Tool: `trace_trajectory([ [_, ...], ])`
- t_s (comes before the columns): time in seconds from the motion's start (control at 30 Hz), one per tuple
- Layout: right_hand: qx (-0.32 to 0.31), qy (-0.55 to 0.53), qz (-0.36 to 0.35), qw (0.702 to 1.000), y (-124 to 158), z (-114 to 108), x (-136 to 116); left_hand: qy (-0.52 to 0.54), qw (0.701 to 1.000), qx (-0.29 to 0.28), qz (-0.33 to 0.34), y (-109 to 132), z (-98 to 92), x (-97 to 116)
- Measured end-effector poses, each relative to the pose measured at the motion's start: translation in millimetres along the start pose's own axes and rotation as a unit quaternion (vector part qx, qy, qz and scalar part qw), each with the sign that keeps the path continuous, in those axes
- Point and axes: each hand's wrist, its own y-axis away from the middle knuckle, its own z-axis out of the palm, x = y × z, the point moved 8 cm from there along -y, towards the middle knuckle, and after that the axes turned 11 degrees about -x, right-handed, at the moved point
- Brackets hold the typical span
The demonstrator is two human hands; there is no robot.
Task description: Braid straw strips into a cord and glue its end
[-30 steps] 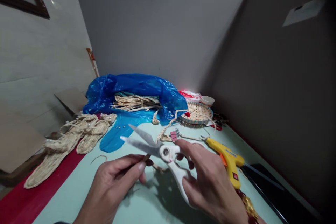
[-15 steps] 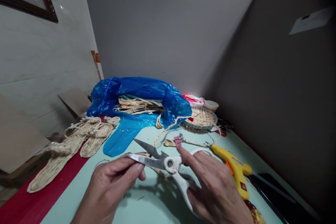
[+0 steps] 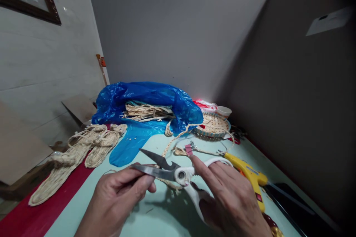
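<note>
Two hands: both near, over the pale green table (image 3: 155,222).
Left hand (image 3: 119,194): thumb and fingers together, clamped on the straw braid (image 3: 175,138); the blades hide most of the pinch.
Right hand (image 3: 230,198): fingers wrapped around the white handles of the scissors (image 3: 182,176).
Scissors: blades spread wide, pointing left, by the left fingertips.
Braid: goes far and right, toward the round basket (image 3: 213,124).
Glue gun (image 3: 251,177): yellow, just right of the right hand.

- 1 head cam: we look fwd & down
- L hand (image 3: 119,192) & R hand (image 3: 229,192) close to us
- tbl (image 3: 144,226) below, grey panel (image 3: 172,37) ahead
</note>
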Motion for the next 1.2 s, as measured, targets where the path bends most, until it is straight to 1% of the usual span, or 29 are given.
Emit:
trace_trajectory([
  [0.13,-0.003,-0.011,0.007,1.000,1.8,1.5,3.5,0.007,1.000,-0.008,-0.010,1.6,3.5,0.3],
  [0.3,-0.001,-0.022,0.005,1.000,0.5,0.8,0.3,0.036,0.999,0.000,-0.016,2.0,4.4,-0.8],
  [0.53,0.007,-0.002,-0.005,1.000,-1.1,-0.7,-5.5,0.045,0.999,0.013,0.006,0.5,-0.5,2.0],
  [0.7,0.027,0.043,0.017,0.999,-2.4,-7.1,-6.1,0.046,0.999,0.000,-0.014,3.1,2.7,-0.1],
  [0.8,0.033,0.051,0.020,0.998,-1.5,-9.6,-5.7,0.074,0.997,-0.009,-0.028,4.5,6.0,-2.2],
  [0.93,0.026,0.038,0.019,0.999,0.2,-7.9,-4.8,0.121,0.992,-0.005,-0.022,5.8,7.6,-0.5],
  [1.07,0.027,0.030,0.019,0.999,0.8,-6.9,-4.1,0.173,0.985,-0.016,-0.009,3.6,7.6,-1.0],
  [1.2,0.034,0.035,0.018,0.999,0.7,-9.0,-3.8,0.169,0.985,-0.036,-0.013,-0.5,7.0,-5.5],
])
